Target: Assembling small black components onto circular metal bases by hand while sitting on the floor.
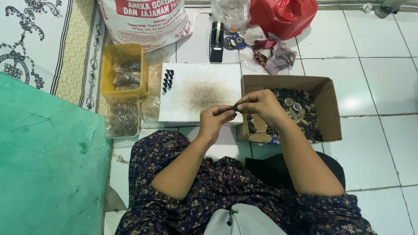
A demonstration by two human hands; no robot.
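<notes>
Both grips pinched on one small dark part (235,107), held between fingertips of L hand (216,119) and R hand (261,104). Part sits at the meeting point of both hands, above the right edge of the white board (196,93), just left of the box (324,102). Too small to tell its shape.

R hand hovers over box's left end. Cardboard box is open, on the floor, holds mixed dark parts + a few round metal ones (292,103).

White board lies flat on the tiled floor (383,78), dark smudge in the middle. Row of small black pieces (167,80) near its top left corner, lined up 2 wide.

Left of board: yellow basket (124,69) w/ clear bags of metal bits; below it another clear bag of rings (123,118).

Behind board: black tape dispenser (216,41), upright. Beside it some discs, a crumpled rag (274,54), red bag (283,15), white sack (146,19). Green surface (48,161) at my left.
</notes>
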